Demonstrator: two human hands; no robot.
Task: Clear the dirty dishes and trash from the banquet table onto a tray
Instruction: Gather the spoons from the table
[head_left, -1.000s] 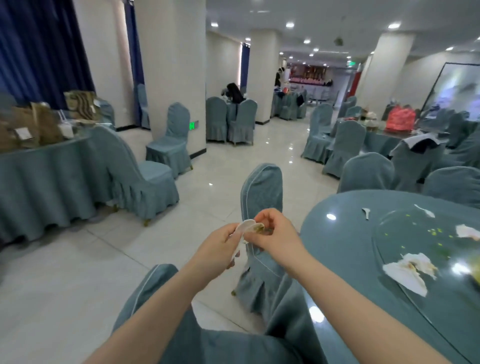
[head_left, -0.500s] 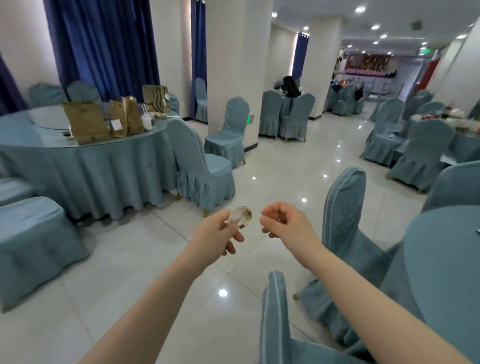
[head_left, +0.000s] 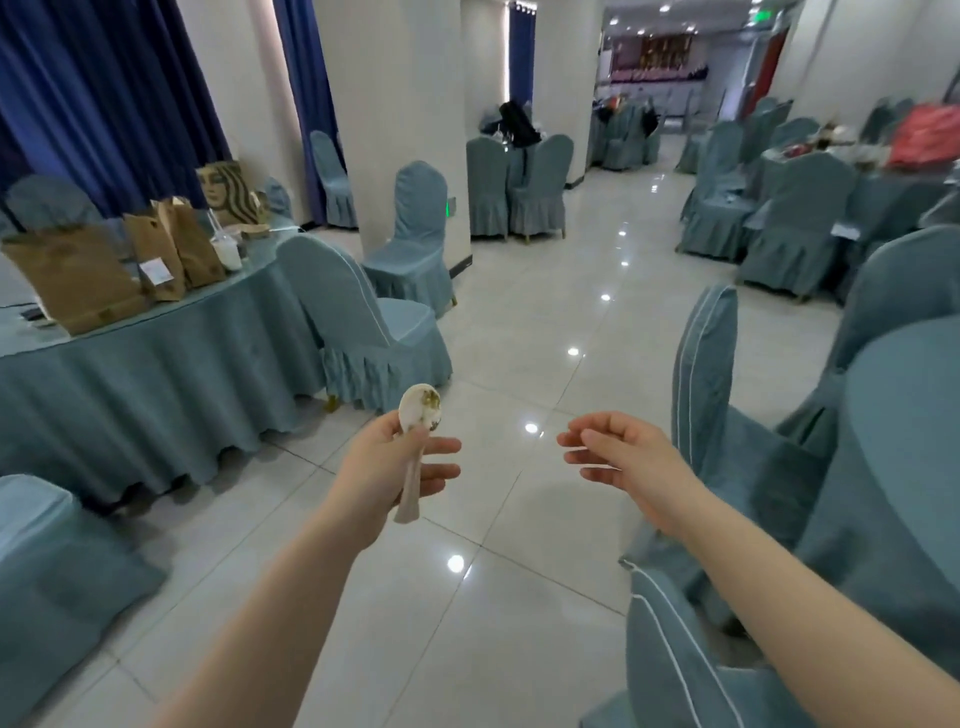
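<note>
Above the shiny tiled floor (head_left: 509, 519), between 2 cloth-covered tables, the left hand (head_left: 400, 467) held a dirty white soup spoon (head_left: 418, 431) out in front of the body; its bowl pointed up and away, smeared with greenish-brown food residue, and the handle ran down across the palm with its end jutting out below the hand; the thumb and curled fingers appeared to pinch the neck just under the bowl, while 2 other fingers stuck out straight to the right; the right hand (head_left: 618, 452) hovered well apart from the spoon, fingers loosely bent and holding nothing. The spoon looked like glazed ceramic, so I judged it stiff, fairly light, smooth and likely slick where the residue sat, and liable to chip or break if dropped on the hard tile; the sounder hold seemed to be on the clean handle, away from the soiled bowl. No tray was in view, so where the spoon should go could not be told from this view; the banquet table (head_left: 904, 467) being cleared showed only as a curved edge of blue cloth at the right border, its top cut off; whether any dishes or trash remained on it could not be seen; the far table (head_left: 156, 353) on the left carried brown paper bags (head_left: 78, 280) and a plastic cup (head_left: 228, 252), though their contents were hidden.
</note>
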